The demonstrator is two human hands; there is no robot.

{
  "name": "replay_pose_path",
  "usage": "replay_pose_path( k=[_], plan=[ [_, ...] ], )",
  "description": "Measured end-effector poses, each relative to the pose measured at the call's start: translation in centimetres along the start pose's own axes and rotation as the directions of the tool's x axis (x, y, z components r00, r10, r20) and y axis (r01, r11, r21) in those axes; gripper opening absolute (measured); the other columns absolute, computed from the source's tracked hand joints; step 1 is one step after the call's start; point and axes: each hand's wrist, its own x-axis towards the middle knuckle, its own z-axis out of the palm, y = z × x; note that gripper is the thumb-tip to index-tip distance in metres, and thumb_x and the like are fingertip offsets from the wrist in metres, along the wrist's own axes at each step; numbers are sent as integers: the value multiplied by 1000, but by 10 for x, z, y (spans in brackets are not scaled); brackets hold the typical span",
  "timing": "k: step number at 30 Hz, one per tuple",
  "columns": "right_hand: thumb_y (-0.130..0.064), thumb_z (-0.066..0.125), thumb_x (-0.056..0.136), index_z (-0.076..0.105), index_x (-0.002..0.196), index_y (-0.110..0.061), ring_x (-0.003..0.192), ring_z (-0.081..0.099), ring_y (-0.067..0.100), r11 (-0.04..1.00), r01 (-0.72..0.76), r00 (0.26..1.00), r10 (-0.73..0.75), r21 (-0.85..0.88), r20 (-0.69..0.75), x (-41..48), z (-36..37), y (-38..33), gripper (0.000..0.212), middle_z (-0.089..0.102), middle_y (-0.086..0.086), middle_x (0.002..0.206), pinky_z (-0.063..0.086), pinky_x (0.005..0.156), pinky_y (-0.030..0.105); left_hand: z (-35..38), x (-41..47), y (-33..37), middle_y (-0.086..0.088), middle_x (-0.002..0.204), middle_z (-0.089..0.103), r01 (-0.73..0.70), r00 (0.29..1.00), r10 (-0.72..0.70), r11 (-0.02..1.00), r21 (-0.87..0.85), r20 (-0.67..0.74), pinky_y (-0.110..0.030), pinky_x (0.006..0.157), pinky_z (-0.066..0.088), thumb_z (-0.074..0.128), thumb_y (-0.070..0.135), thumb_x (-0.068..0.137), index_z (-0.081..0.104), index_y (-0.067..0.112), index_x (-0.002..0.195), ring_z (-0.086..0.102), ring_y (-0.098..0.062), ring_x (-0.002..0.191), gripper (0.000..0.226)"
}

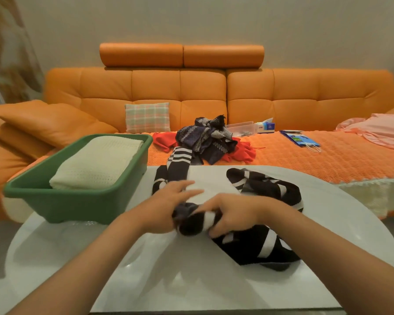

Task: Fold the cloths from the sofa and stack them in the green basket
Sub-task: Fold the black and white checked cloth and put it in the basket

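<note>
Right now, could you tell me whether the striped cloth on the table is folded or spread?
Not folded: the striped cloth sprawls crumpled across the table; the right hand grips its bunched middle.

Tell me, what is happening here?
A person handles a long black-and-white striped cloth on the white table. The right hand grips a bunched part; the left hand rests beside it. A folded cream cloth lies in the green plastic basket. More dark and red cloths lie on the orange sofa.
</note>
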Motion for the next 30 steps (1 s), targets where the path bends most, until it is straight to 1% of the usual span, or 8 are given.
replay_pose_path(
  k=[3,8,11,14,20,24,26,30],
  plan=[
    [-13,62,95,71,122,-23,101,69,21,969,-44,985,1,242,173,-3,13,-1,30,72,3,117,55,93,35,7,-9,4,19,119,62,-21,994,18,999,31,106,-22,106,35,70,28,84,72,34,87,53,4,110,7],
    [-28,69,87,64,125,-41,122,56,10,985,-168,955,154,-37,-254,-3,6,46,41,59,-15,132,45,106,33,-11,-23,1,10,68,53,171,985,-171,985,-8,-35,-29,59,41,57,35,96,43,30,76,51,-8,65,24],
    [-41,79,78,36,142,-58,120,45,11,945,-237,971,238,-227,-22,-8,16,54,79,41,-13,139,39,106,33,-11,-26,0,16,81,58,214,973,-213,977,-10,89,-24,65,44,59,37,95,52,37,86,56,-3,74,11],
    [-8,64,84,66,123,-39,103,57,13,954,-193,980,197,-227,-8,-8,17,49,50,60,-11,121,49,92,30,10,-17,-2,17,117,49,222,970,-219,975,-24,108,-24,86,45,56,25,98,58,36,118,54,-5,97,23],
    [-10,54,93,67,113,-14,107,64,27,500,-629,777,384,-595,-499,-25,-23,86,25,67,5,116,50,84,34,24,14,-9,7,150,40,258,960,-269,957,135,74,-35,108,39,40,-9,86,42,30,147,46,-23,131,73],
    [-27,56,96,63,121,-23,115,53,24,268,-708,699,403,-654,-591,-27,-33,109,27,58,4,124,44,94,36,37,36,-10,3,138,46,232,968,-240,967,106,77,-30,99,45,43,-5,92,46,29,145,51,-21,123,63],
    [-29,57,92,61,123,-25,118,47,26,314,-639,769,248,-702,-589,-15,-23,107,31,54,5,127,40,98,40,39,55,-7,-2,125,50,235,966,-250,954,188,61,-30,89,47,48,8,98,55,27,136,56,-24,111,43],
    [-41,54,82,55,134,-34,114,48,22,826,-259,892,5,-501,-452,6,6,74,53,55,-1,128,40,98,42,37,72,0,-3,114,56,191,982,-175,923,334,-75,-34,89,46,54,19,98,71,19,114,53,-23,105,23]
  ],
)
